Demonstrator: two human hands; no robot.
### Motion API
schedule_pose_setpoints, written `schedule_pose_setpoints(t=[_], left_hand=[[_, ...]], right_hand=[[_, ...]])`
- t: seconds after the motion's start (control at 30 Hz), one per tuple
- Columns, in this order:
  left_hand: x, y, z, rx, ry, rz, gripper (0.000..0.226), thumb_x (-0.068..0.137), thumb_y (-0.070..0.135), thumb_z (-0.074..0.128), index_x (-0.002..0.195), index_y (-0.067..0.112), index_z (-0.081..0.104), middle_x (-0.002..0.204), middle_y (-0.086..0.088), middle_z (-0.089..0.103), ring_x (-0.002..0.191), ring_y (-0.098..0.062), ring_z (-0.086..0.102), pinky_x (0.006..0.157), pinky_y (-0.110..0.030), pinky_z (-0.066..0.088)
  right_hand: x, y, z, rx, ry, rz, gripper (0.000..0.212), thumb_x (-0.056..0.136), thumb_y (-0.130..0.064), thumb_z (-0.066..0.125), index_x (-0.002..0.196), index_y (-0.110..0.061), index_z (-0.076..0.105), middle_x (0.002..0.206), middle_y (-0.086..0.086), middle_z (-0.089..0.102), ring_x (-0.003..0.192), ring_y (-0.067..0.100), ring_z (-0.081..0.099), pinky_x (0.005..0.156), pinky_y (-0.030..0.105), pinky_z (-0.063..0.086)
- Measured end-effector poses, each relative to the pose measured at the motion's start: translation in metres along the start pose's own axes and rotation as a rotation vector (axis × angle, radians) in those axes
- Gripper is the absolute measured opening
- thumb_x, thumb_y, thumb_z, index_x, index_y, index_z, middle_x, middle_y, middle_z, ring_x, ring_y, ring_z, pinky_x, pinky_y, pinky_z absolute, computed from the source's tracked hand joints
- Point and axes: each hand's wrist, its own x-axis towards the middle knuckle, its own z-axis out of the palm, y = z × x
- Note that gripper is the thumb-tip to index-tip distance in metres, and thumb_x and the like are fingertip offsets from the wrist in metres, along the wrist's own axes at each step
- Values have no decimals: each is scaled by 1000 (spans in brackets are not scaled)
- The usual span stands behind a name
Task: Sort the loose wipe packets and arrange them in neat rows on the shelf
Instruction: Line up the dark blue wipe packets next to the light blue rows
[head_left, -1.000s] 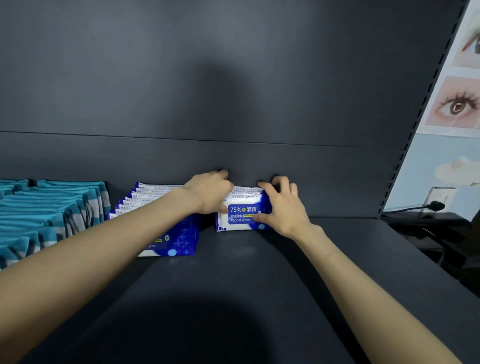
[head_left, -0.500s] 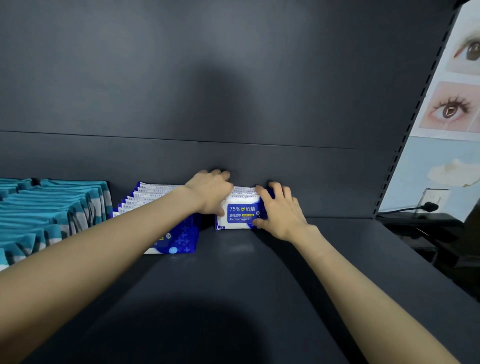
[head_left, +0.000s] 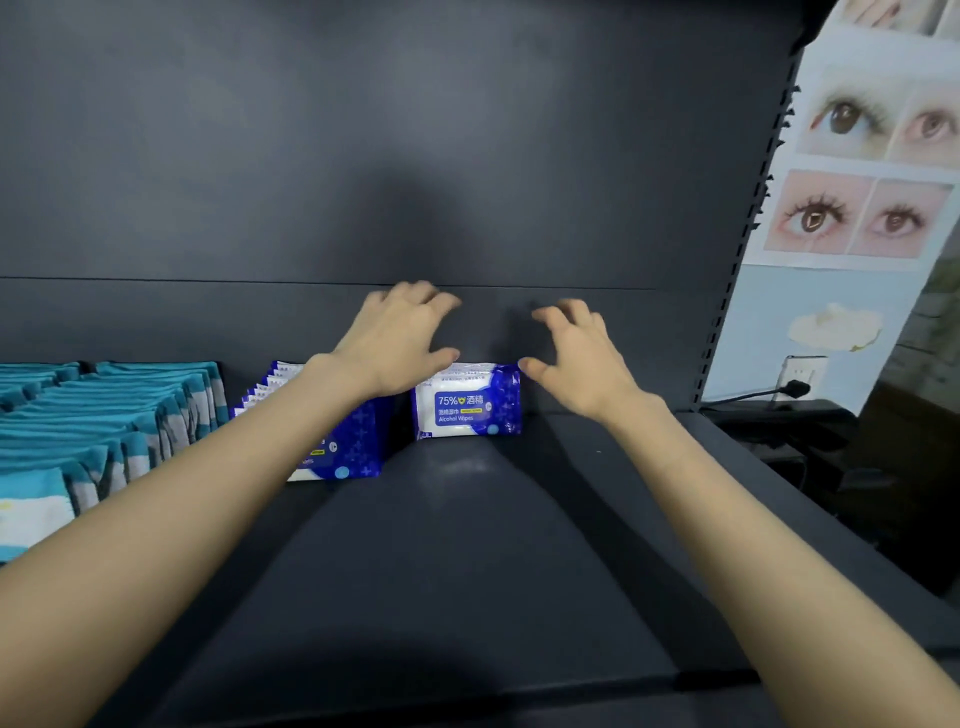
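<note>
My left hand (head_left: 400, 338) is open, fingers spread and lightly bent, holding nothing. It hovers over the left top edge of the packets (head_left: 467, 402); the thumb tip sits at that edge, contact unclear. My right hand (head_left: 576, 353) is likewise open and empty, thumb tip just beside the packets' upper right corner. The packets stand on edge at the back of the shelf (head_left: 467, 545), near the back panel (head_left: 363, 156), label facing me. Just left, a longer blue row (head_left: 337, 447) runs forward, partly behind my left forearm. Far left: teal packs (head_left: 104, 415) in rows. Beyond the shelf's right side: eye poster (head_left: 857, 208), plug (head_left: 795, 387).
</note>
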Motion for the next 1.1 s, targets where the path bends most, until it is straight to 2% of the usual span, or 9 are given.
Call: schedule_pose_setpoints(t=[0.17, 0.23, 0.33, 0.43, 0.57, 0.7, 0.83, 1.0, 1.1], left_hand=[[-69, 63, -23, -9, 168, 15, 58, 86, 31, 62, 138, 12, 45, 132, -9, 50, 124, -30, 43, 106, -41, 26], [-104, 94, -27, 15, 226, 19, 55, 83, 28, 65, 132, 8, 51, 125, -13, 55, 117, -35, 49, 103, -46, 32], [-162, 150, -31, 36, 272, -11, 53, 81, 36, 53, 124, 5, 56, 117, -15, 59, 107, -36, 56, 95, -48, 40], [-219, 201, -32, -23, 235, -79, 57, 82, 41, 43, 126, 6, 54, 119, -13, 58, 109, -33, 54, 91, -42, 40], [-287, 253, -12, -63, 177, -92, 55, 84, 39, 43, 128, 6, 53, 119, -11, 58, 110, -30, 53, 92, -36, 34], [-335, 284, 16, -152, 93, -120, 53, 86, 38, 44, 127, 6, 53, 118, -11, 59, 110, -29, 54, 90, -41, 42], [-377, 304, 57, -204, -20, -164, 52, 85, 37, 44, 124, 5, 57, 113, -11, 61, 103, -30, 59, 85, -42, 47], [-446, 325, 137, -284, -184, -208, 44, 78, 32, 54, 114, 7, 59, 102, -12, 65, 87, -33, 65, 76, -42, 52], [-494, 340, 193, -338, -342, -267, 50, 67, 20, 80, 111, 5, 63, 99, -14, 65, 83, -35, 66, 70, -43, 53]], right_hand=[[-75, 11, -38, 5, 86, -78, 55, 92, -31, 59, 140, -14, 39, 147, 7, 29, 129, 28, 32, 100, 39, 38], [-115, 18, -50, 22, 106, -116, 54, 92, -31, 58, 140, -14, 40, 147, 7, 30, 128, 28, 32, 98, 38, 37], [-180, 30, -60, 63, 103, -172, 52, 93, -31, 57, 139, -13, 41, 147, 7, 31, 128, 27, 32, 96, 36, 37], [-246, 41, -62, 111, 83, -176, 50, 92, -29, 58, 137, -10, 44, 144, 8, 35, 126, 27, 35, 96, 39, 40], [-326, 52, -47, 148, 22, -188, 47, 89, -24, 63, 131, -5, 50, 138, 14, 43, 119, 33, 43, 95, 44, 43], [-391, 62, -25, 181, -71, -149, 46, 91, -23, 61, 132, -5, 50, 139, 14, 42, 122, 31, 42, 98, 41, 40], [-450, 75, 15, 206, -186, -68, 45, 92, -24, 61, 132, -5, 50, 138, 13, 43, 120, 30, 43, 94, 42, 45], [-523, 96, 89, 195, -369, 106, 43, 89, -19, 63, 128, -4, 53, 134, 15, 46, 119, 34, 44, 93, 43, 45], [-571, 113, 143, 224, -509, 217, 43, 86, -14, 67, 125, -1, 56, 128, 20, 50, 112, 38, 49, 93, 47, 46]])
